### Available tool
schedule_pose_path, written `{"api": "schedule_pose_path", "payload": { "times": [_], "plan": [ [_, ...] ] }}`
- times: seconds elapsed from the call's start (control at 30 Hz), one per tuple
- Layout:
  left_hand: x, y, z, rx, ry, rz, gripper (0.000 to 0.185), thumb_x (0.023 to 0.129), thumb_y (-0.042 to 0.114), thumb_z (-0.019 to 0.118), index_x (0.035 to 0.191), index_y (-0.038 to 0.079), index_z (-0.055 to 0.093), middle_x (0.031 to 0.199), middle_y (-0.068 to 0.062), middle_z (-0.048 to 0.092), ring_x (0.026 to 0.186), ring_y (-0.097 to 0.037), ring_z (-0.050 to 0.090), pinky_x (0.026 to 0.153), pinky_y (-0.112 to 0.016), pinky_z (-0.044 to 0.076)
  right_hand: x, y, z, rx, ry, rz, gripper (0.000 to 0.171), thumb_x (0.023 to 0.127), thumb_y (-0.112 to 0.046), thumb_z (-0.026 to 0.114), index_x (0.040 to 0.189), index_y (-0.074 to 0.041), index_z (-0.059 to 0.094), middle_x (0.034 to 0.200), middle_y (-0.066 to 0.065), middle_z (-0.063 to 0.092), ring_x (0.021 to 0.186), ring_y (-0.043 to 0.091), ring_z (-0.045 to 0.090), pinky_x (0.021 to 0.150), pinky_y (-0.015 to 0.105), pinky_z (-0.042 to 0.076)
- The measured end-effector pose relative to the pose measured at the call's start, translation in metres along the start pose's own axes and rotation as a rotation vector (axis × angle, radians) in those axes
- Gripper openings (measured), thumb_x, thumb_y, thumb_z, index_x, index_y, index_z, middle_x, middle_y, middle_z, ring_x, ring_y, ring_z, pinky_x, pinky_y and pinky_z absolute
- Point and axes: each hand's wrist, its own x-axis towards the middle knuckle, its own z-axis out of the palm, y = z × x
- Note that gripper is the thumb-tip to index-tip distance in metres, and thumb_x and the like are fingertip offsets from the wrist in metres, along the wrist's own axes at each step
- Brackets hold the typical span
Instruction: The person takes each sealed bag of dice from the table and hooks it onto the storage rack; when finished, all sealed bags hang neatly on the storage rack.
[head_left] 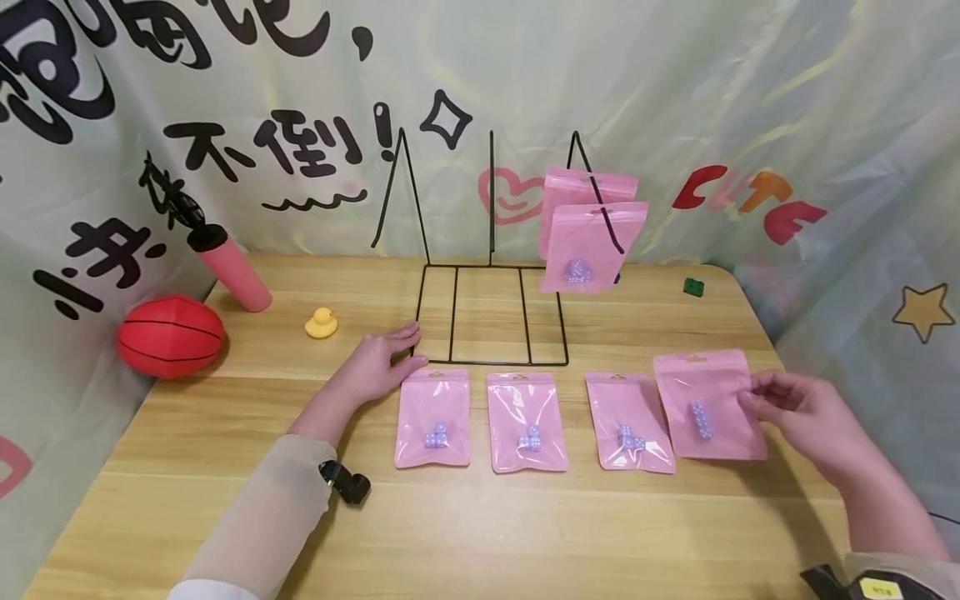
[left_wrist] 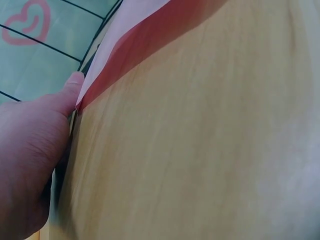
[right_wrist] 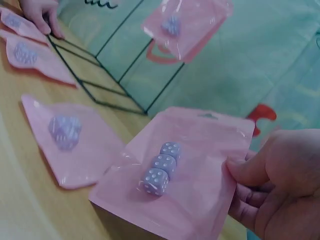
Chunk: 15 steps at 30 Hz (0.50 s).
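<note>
My right hand (head_left: 756, 401) pinches the right edge of a pink zip bag (head_left: 705, 404) with three pale purple dice (right_wrist: 160, 167) inside; the bag (right_wrist: 175, 175) is tilted, its lower left corner near the table. Three more pink bags lie in a row on the wooden table (head_left: 480, 533): left (head_left: 433, 419), middle (head_left: 527, 422), right (head_left: 628, 422). Behind them stands a black wire rack (head_left: 487, 312), with two pink bags (head_left: 588, 233) hanging on its right hook. My left hand (head_left: 390, 354) lies flat, fingers straight, at the rack's front left corner, beside the left bag's edge (left_wrist: 130, 35).
A red ball (head_left: 171, 335), a pink cylinder with a black cap (head_left: 228, 267) and a yellow rubber duck (head_left: 321, 323) sit at the table's left back. A small green block (head_left: 693, 287) lies at the right back. A printed cloth backdrop surrounds the table.
</note>
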Motion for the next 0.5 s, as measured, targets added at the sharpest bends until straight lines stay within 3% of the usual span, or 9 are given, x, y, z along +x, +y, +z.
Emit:
{"api": "schedule_pose_path", "payload": {
  "times": [0.2,0.3,0.33,0.5],
  "plan": [
    [0.0,0.0,-0.001,0.0,0.005,0.005,0.057,0.105,0.039,0.069,0.148,0.002,0.058,0.161,-0.006,0.045,0.141,-0.038,0.051,0.12,-0.048,0.038,0.007,-0.028,0.001,0.053,0.061,-0.099,0.011,0.101,0.001,0.07,0.107,0.009,0.068,0.088,0.001,0.074,0.073,0.011,0.065,0.062,0.017,0.055],
    [0.001,0.0,-0.001,-0.006,0.005,0.006,0.057,0.105,0.04,0.068,0.148,0.003,0.058,0.161,-0.006,0.045,0.142,-0.036,0.05,0.121,-0.047,0.036,0.011,-0.044,0.004,0.056,0.086,-0.124,0.011,0.101,-0.002,0.071,0.107,0.006,0.069,0.088,-0.002,0.074,0.071,0.011,0.064,0.06,0.017,0.054],
    [0.001,0.001,-0.001,-0.006,0.007,0.006,0.057,0.105,0.04,0.068,0.148,0.003,0.058,0.161,-0.006,0.045,0.147,-0.035,0.042,0.121,-0.047,0.034,0.013,-0.049,0.006,0.06,0.092,-0.129,0.011,0.101,-0.003,0.072,0.107,0.005,0.07,0.088,-0.002,0.074,0.071,0.011,0.063,0.059,0.018,0.053],
    [0.0,0.001,0.0,-0.01,0.001,0.007,0.057,0.106,0.039,0.068,0.148,0.002,0.057,0.161,-0.007,0.045,0.148,-0.034,0.04,0.122,-0.047,0.034,0.024,-0.074,0.021,0.101,0.112,-0.195,0.009,0.099,-0.001,0.073,0.106,0.005,0.071,0.089,-0.002,0.075,0.069,0.011,0.062,0.057,0.018,0.052]
  ]
}}
